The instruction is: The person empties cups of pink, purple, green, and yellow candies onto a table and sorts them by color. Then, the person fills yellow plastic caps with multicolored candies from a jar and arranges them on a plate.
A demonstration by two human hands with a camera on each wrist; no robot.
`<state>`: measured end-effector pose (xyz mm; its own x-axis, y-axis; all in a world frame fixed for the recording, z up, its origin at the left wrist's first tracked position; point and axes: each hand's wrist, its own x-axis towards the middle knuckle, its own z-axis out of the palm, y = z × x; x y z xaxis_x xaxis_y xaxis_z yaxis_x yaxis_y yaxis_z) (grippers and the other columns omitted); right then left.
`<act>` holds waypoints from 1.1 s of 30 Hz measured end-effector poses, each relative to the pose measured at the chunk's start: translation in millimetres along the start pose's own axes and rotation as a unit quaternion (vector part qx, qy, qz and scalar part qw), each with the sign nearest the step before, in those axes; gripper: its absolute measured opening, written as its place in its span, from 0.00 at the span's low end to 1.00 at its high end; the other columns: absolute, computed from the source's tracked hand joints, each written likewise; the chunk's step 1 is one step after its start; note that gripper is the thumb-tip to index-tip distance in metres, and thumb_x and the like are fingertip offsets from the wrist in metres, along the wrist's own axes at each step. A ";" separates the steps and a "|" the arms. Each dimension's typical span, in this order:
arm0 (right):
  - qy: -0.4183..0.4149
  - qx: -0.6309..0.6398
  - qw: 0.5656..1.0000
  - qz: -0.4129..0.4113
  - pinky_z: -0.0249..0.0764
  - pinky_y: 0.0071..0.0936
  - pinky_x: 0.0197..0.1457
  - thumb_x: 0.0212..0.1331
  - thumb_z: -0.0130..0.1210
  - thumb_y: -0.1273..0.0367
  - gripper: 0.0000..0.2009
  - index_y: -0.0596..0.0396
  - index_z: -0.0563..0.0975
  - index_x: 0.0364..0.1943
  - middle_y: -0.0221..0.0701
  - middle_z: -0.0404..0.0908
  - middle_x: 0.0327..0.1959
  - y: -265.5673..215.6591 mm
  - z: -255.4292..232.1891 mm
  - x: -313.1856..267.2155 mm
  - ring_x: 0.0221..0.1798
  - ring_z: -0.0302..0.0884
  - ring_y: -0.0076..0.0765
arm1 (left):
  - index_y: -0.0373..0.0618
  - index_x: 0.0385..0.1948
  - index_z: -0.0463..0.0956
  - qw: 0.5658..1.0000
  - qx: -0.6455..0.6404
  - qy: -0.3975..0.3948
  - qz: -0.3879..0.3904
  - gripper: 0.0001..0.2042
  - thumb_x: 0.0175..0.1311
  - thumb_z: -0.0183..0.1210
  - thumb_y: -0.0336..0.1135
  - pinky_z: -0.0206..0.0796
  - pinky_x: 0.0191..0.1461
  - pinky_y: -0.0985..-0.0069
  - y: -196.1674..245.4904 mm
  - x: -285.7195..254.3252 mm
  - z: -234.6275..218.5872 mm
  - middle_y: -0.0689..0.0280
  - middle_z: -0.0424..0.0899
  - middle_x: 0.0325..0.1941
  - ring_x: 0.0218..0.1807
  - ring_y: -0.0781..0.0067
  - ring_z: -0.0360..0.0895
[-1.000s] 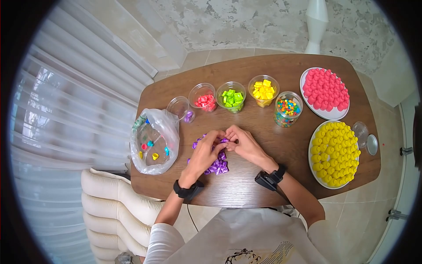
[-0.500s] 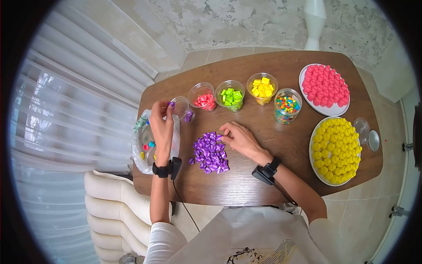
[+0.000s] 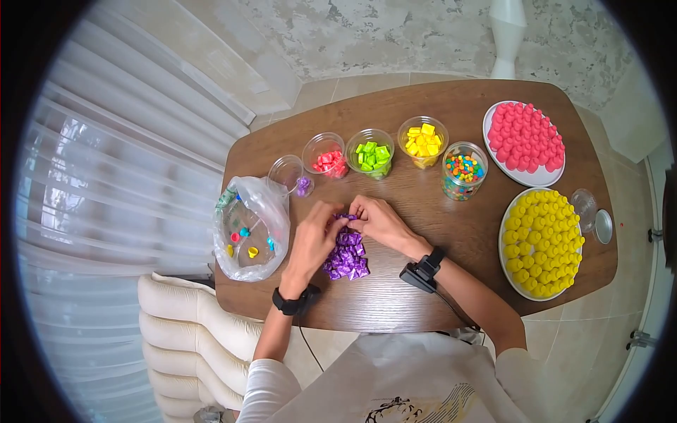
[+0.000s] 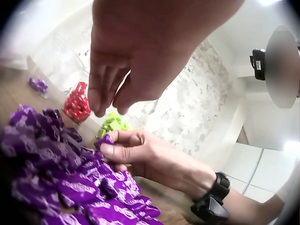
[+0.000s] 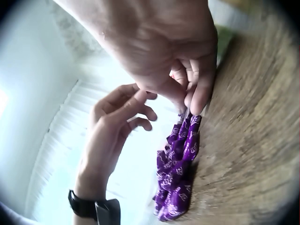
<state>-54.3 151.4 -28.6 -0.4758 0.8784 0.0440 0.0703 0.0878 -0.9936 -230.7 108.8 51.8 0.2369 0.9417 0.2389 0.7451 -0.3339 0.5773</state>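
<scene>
A pile of purple-wrapped candies (image 3: 346, 258) lies on the table in front of the person, and both hands meet at its far side. My right hand (image 3: 381, 224) pinches one purple candy (image 4: 107, 140) between thumb and index finger, seen best in the left wrist view. My left hand (image 3: 314, 237) hovers over the pile's left side, its fingers (image 4: 97, 101) loosely bent and holding nothing. In the right wrist view that left hand (image 5: 109, 124) faces the right fingertips with a small gap between. Back left, a clear cup (image 3: 286, 173) lies tipped with purple candies (image 3: 303, 186) in it.
Clear cups of red (image 3: 328, 162), green (image 3: 372, 156) and yellow candies (image 3: 422, 143) line the back, beside a jar of multicoloured pieces (image 3: 463, 171). Plates of pink (image 3: 525, 137) and yellow pieces (image 3: 541, 243) stand right. An open plastic bag (image 3: 271, 194) sits left, with small coloured pieces inside.
My left hand carried a purple candy to the tipped cup half a second ago, and is now back at the pile without it. The right hand stayed by the pile and now pinches a candy.
</scene>
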 end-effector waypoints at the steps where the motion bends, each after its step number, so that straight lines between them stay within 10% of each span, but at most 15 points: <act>1: 0.000 -0.001 1.000 0.000 0.83 0.41 0.41 0.62 0.64 0.75 0.12 0.65 0.75 0.46 0.44 0.84 0.37 -3.1 -1.1 -0.6 0.37 0.86 0.44 | 0.37 0.47 0.78 0.999 -0.024 -0.020 0.002 0.09 0.69 0.64 0.26 0.75 0.43 0.63 2.1 -0.7 3.8 0.53 0.84 0.41 0.38 0.52 0.84; 3: -0.004 0.078 0.997 -0.011 0.82 0.30 0.37 0.63 0.64 0.77 0.11 0.64 0.75 0.46 0.39 0.85 0.35 -9.1 0.5 -2.1 0.34 0.84 0.31 | 0.36 0.46 0.78 0.998 -0.052 -0.010 -0.020 0.08 0.69 0.63 0.25 0.76 0.43 0.63 -2.8 -2.2 11.2 0.52 0.84 0.41 0.39 0.52 0.85; 10: 0.039 0.165 0.985 0.021 0.82 0.31 0.38 0.65 0.61 0.76 0.06 0.62 0.77 0.43 0.37 0.86 0.35 -7.8 5.2 -2.3 0.36 0.84 0.31 | 0.35 0.44 0.80 0.994 -0.073 0.010 -0.078 0.06 0.69 0.62 0.23 0.76 0.43 0.67 -4.0 7.1 -10.8 0.52 0.86 0.38 0.37 0.56 0.85; 12: 0.046 -0.004 0.999 0.014 0.81 0.34 0.40 0.65 0.61 0.73 0.08 0.61 0.78 0.43 0.38 0.86 0.37 -8.2 -1.6 -4.6 0.36 0.85 0.34 | 0.36 0.46 0.80 0.991 -0.019 0.131 -0.029 0.07 0.70 0.63 0.25 0.76 0.43 0.75 -5.6 18.7 -29.4 0.61 0.88 0.37 0.39 0.73 0.86; 19: -0.021 -0.216 0.975 -0.052 0.78 0.42 0.48 0.58 0.70 0.62 0.15 0.54 0.80 0.42 0.36 0.83 0.41 -5.1 -5.6 -13.7 0.43 0.84 0.46 | 0.39 0.48 0.82 0.958 0.109 0.267 -0.002 0.09 0.69 0.63 0.25 0.77 0.43 0.72 -32.6 53.6 -67.1 0.57 0.80 0.55 0.40 0.69 0.83; 29: -0.035 -0.240 0.967 -0.077 0.79 0.39 0.42 0.61 0.69 0.62 0.14 0.55 0.78 0.42 0.34 0.81 0.39 -2.8 -7.5 -13.5 0.40 0.84 0.41 | 0.36 0.47 0.82 1.000 -0.023 0.006 -0.011 0.10 0.66 0.65 0.24 0.72 0.42 0.71 -6.6 -3.4 -0.8 0.59 0.83 0.41 0.37 0.68 0.80; 33: -0.074 0.052 0.995 0.044 0.79 0.27 0.34 0.69 0.63 0.67 0.10 0.58 0.75 0.43 0.29 0.79 0.35 -2.5 -11.4 -8.7 0.34 0.80 0.25 | 0.35 0.47 0.82 0.995 -0.067 -0.054 -0.044 0.10 0.67 0.67 0.27 0.74 0.43 0.71 -1.8 -9.2 3.7 0.59 0.85 0.40 0.37 0.69 0.82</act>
<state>-40.3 148.9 -25.4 -0.5961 0.8012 -0.0519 0.0301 -0.0423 -0.9987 -231.9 101.0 45.7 0.2448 0.9642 0.1018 0.6780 -0.2453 0.6930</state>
